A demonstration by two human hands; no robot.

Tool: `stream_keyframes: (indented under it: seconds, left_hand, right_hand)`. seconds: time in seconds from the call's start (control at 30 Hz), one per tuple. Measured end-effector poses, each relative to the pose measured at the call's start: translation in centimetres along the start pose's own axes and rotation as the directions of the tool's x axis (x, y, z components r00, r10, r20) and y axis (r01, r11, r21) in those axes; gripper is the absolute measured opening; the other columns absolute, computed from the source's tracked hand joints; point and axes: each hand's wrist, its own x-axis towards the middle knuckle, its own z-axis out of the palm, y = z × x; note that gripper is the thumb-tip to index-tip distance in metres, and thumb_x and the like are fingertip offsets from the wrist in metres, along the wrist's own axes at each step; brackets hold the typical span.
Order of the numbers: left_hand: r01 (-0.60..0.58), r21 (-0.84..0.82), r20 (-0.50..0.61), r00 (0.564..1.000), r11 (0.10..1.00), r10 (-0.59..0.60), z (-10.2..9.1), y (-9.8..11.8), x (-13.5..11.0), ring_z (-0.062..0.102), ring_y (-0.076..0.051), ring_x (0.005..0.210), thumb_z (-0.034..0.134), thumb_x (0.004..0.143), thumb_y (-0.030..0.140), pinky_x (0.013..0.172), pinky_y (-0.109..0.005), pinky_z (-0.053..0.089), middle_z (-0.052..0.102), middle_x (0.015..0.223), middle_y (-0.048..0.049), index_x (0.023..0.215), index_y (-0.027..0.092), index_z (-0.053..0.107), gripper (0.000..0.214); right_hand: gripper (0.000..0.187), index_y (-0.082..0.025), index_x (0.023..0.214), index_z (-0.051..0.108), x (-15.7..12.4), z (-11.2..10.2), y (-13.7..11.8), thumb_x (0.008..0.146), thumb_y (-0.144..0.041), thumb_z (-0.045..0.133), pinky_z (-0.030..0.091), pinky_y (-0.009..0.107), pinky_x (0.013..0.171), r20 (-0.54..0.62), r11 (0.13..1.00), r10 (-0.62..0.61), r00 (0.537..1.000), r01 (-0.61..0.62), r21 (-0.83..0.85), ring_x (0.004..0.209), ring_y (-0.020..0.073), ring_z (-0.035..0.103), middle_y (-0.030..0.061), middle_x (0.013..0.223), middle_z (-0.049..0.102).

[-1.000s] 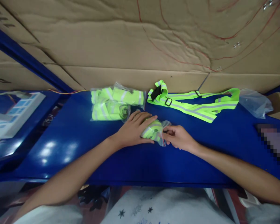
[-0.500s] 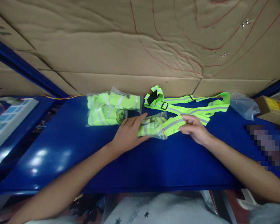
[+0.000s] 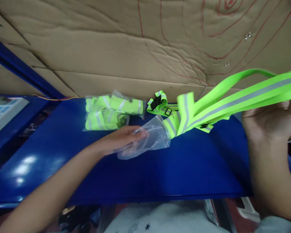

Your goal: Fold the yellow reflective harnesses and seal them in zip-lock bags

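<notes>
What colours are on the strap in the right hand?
The strap is neon yellow-green with a lengthwise grey stripe, best seen in the head view.

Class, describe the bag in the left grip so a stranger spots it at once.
Start with the blue table, then the lime packs near its back edge, by the cardboard. In front and to their right, the left grip holds the bag. Unlike those stuffed packs, it is mostly see-through, with a lime strap at its right end.

Neon yellow-green strap [image 3: 232, 101] with grey lengthwise stripe, blue table [image 3: 145, 176], brown cardboard [image 3: 87, 42] with curved red lines
</notes>
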Motion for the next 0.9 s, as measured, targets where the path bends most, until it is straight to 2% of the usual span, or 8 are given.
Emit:
stream_keyframes:
  seconds: [0.17,0.27,0.4,0.47,0.57,0.63,0.77,0.9]
  left_hand:
    - [0.189,0.465,-0.351,0.936,0.865,-0.017,-2.5,0.4,-0.8,0.065,-0.019,0.059,0.056,0.090,0.072,0.055,-0.030,0.047,0.073,0.083,-0.0056,0.123,0.022,0.064,0.061]
    - [0.376,0.718,-0.603,0.756,0.586,0.254,-2.2,0.7,-1.9,0.072,-0.035,0.091,0.059,0.093,0.065,0.080,-0.048,0.053,0.074,0.108,-0.0142,0.144,0.022,0.052,0.068]
    - [0.478,0.830,-0.536,0.544,0.287,0.645,1.0,0.9,-3.0,0.060,-0.048,0.119,0.065,0.096,0.044,0.092,-0.071,0.045,0.056,0.146,-0.0243,0.150,0.022,0.047,0.062]
    - [0.295,0.918,-0.388,0.538,0.264,0.748,3.4,0.6,-3.3,0.062,-0.041,0.118,0.068,0.095,0.031,0.095,-0.062,0.049,0.056,0.146,-0.0220,0.148,0.023,0.048,0.057]
    - [-0.239,0.931,-0.092,0.580,0.277,0.809,7.1,-0.2,-3.1,0.068,-0.025,0.110,0.071,0.093,0.024,0.093,-0.039,0.056,0.068,0.126,-0.0146,0.137,0.019,0.054,0.047]
    - [-0.429,0.872,0.063,0.576,0.236,0.815,8.9,-0.9,-2.7,0.071,-0.021,0.100,0.070,0.094,0.023,0.083,-0.033,0.057,0.072,0.114,-0.0105,0.129,0.017,0.058,0.037]
    - [-0.479,0.857,0.153,0.590,0.192,0.792,9.7,-2.0,-1.6,0.073,-0.017,0.083,0.064,0.097,0.016,0.070,-0.032,0.054,0.075,0.098,-0.0035,0.121,0.017,0.061,0.024]
    - [-0.484,0.844,0.122,0.592,0.231,0.797,9.2,-2.2,-1.1,0.072,-0.016,0.078,0.062,0.098,0.017,0.068,-0.032,0.054,0.074,0.093,-0.0021,0.115,0.017,0.062,0.017]
  right_hand:
    - [0.045,-0.023,0.063,0.066,0.1,-1.4,-0.8,0.098,-0.022,0.037,0.051,0.025,0.069,-0.115,0.998,0.048,0.992,-0.044,0.035,0.081,0.0114,0.070,0.0013,0.087,0.072]
    - [0.020,-0.023,0.079,0.072,-1.3,-1.0,-0.1,0.093,-0.029,0.059,0.052,0.028,0.070,-0.019,0.990,0.010,1.000,-0.013,-0.143,0.070,0.0133,0.065,0.0012,0.079,0.067]
    - [0.028,-0.027,0.108,0.072,-5.3,0.3,1.1,0.086,-0.042,0.079,0.053,0.031,0.067,0.292,0.903,0.034,0.956,0.095,-0.418,0.071,0.0159,0.064,0.0023,0.090,0.069]
    - [0.032,-0.031,0.122,0.068,-7.9,1.3,1.6,0.091,-0.032,0.075,0.057,0.031,0.075,0.513,0.791,0.174,0.841,0.191,-0.582,0.085,0.0174,0.068,0.0032,0.105,0.071]
    - [0.044,-0.033,0.139,0.063,-10.5,2.7,1.3,0.096,-0.021,0.065,0.058,0.036,0.096,0.763,0.660,0.448,0.465,0.404,-0.633,0.112,0.0216,0.069,0.0052,0.130,0.069]
    - [0.041,-0.034,0.136,0.066,-10.8,2.9,0.1,0.099,-0.019,0.059,0.056,0.039,0.104,0.810,0.614,0.483,0.332,0.532,-0.584,0.120,0.0234,0.068,0.0036,0.138,0.067]
    - [0.027,-0.035,0.120,0.073,-8.2,-0.1,-2.9,0.097,-0.024,0.065,0.058,0.040,0.093,0.764,0.464,0.410,0.498,0.607,-0.645,0.106,0.0235,0.071,0.0029,0.119,0.074]
    - [0.042,-0.034,0.130,0.067,-6.0,-4.2,-2.0,0.089,-0.037,0.077,0.052,0.046,0.101,0.663,0.369,0.611,0.433,0.585,-0.722,0.120,0.0291,0.066,0.0055,0.132,0.069]
